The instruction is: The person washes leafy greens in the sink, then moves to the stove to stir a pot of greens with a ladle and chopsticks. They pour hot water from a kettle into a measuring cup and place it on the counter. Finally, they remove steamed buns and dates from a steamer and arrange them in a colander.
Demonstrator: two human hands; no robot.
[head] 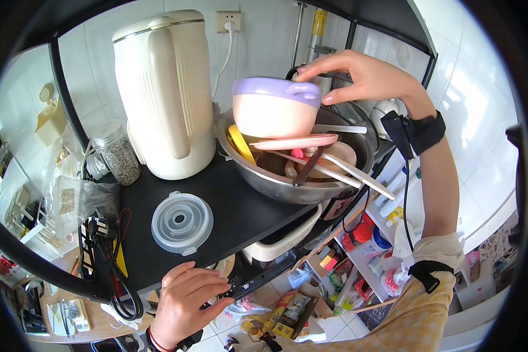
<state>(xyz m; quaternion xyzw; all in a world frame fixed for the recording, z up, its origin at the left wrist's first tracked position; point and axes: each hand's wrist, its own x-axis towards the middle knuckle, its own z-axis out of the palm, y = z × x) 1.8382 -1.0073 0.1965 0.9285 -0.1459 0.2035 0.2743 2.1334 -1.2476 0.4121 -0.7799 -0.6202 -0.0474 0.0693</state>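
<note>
My right hand (369, 79) is at the right rim of a bowl with a lilac top and cream body (273, 110), thumb and fingers apart around its small lilac handle (303, 90). Whether a fingertip touches the bowl is hard to tell. The bowl sits in a heaped stainless steel basin (273, 189), above a pink plate-like piece (295, 142). White and brown long handles and a yellow piece (242, 143) also stick out of the basin. My left hand (189, 295) hovers empty at the shelf's front edge, fingers spread loosely, below a translucent plastic lid (182, 223).
A tall cream electric kettle (163, 97) stands on the black shelf (229, 220) beside the basin. Jars (116, 149), plastic bags (70, 202) and coiled black cables (119, 281) crowd the left side. A black metal post (68, 88) rises there. Boxes (295, 312) lie on the floor.
</note>
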